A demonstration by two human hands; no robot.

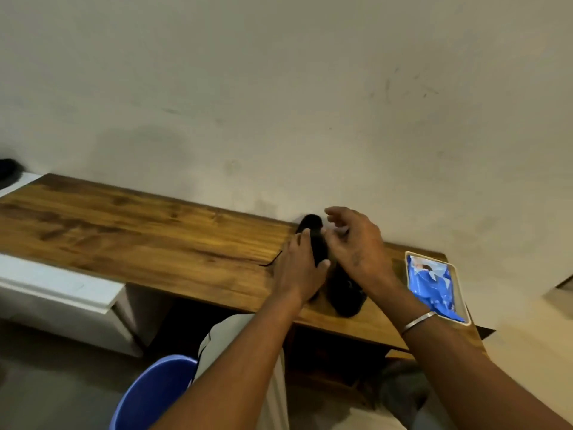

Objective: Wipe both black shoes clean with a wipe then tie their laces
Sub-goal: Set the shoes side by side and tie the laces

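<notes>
Two black shoes stand side by side on the wooden table [139, 231], toes toward the wall. My left hand [299, 268] grips the left shoe [316, 240] across its top, thumb on its right side. A loose black lace [273, 259] trails from that shoe onto the table. My right hand [353, 243] hovers over the right shoe [345, 293], fingers loosely curled near the left shoe's laces; whether it pinches a lace cannot be told. No wipe shows in either hand.
A white tray [462, 293] holding a blue wipes packet [432, 287] lies at the table's right end. A blue bucket [145, 395] stands on the floor below. A white cabinet [62, 293] adjoins the table on the left. The wall runs right behind the shoes.
</notes>
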